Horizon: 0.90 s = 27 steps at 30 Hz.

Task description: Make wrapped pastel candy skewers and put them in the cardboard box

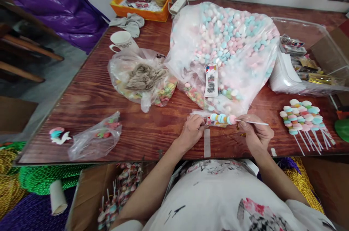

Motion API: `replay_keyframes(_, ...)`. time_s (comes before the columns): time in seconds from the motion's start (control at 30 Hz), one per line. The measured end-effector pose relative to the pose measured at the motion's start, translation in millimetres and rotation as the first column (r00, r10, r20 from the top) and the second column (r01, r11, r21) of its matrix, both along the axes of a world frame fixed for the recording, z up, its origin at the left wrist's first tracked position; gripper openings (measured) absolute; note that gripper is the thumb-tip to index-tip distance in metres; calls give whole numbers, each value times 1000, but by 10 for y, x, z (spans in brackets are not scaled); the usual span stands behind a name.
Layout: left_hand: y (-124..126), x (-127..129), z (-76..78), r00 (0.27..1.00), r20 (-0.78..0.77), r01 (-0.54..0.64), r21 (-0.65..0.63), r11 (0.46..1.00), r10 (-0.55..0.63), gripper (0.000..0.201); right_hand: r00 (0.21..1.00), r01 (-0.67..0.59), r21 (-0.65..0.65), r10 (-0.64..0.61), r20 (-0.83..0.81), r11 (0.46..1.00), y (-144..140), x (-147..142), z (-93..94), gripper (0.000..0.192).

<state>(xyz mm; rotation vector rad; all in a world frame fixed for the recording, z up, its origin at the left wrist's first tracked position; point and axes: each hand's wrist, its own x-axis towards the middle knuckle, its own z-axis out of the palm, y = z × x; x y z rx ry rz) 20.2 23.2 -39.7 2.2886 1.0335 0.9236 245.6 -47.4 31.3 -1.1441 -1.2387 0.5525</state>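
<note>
Near the table's front edge, a candy skewer (222, 118) of pink, blue and orange sweets lies level in front of me. My right hand (256, 131) pinches its white stick between thumb and fingers. At the skewer's other end, my left hand (193, 129) is closed on a clear plastic wrapper (208, 120) with a coloured print. The wrapper lies around or beside the leftmost sweets; I cannot tell which. A strip of clear tape (207, 143) is on the table just below. Several finished-looking skewers (304, 116) lie in a bunch to the right.
A large bag of marshmallows (226, 38) fills the middle, with a stack of printed cards (211, 81) on it. Around it are a smaller candy bag (144, 78), a mug (122, 42), an orange tray (141, 13), a clear bin (313, 89) and a small plastic bag (95, 138).
</note>
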Motion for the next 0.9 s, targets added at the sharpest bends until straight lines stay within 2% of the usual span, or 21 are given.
replay_keyframes(0.13, -4, -4, 6, 998, 58, -16, -48, 999, 19, 21, 996, 76, 31, -75, -38, 997, -15, -16, 21, 12)
replay_keyframes(0.23, 1, -1, 7, 995, 93, -20, -65, 998, 26, 23, 974, 188, 89, -174, -143, 978, -33, -6, 15, 12)
replay_keyframes(0.3, 8, 3, 10, 994, 106, -24, -77, 997, 32, 25, 961, 211, 95, -189, -203, 973, -38, 2, -5, 12)
replay_keyframes(0.47, 24, 10, 33, 992, 116, -39, -109, 993, 52, 24, 966, 148, 47, -134, -221, 988, -19, -18, -73, 13)
replay_keyframes(0.63, 22, 12, 30, 991, 121, -45, -110, 993, 58, 23, 997, 69, -48, -71, -41, 996, -38, -62, -83, 11)
replay_keyframes(0.7, 23, 13, 21, 992, 117, -43, -107, 993, 56, 23, 997, 64, -48, -66, -28, 997, -56, -67, -92, 10)
replay_keyframes(0.8, 30, 7, 9, 993, 108, -27, -92, 995, 37, 21, 995, 62, -80, -68, -76, 995, -51, -57, -134, 7)
replay_keyframes(0.9, 32, -8, 6, 994, 107, 10, -56, 998, -4, 20, 968, 18, -175, -61, -245, 984, 10, -41, -193, 3)
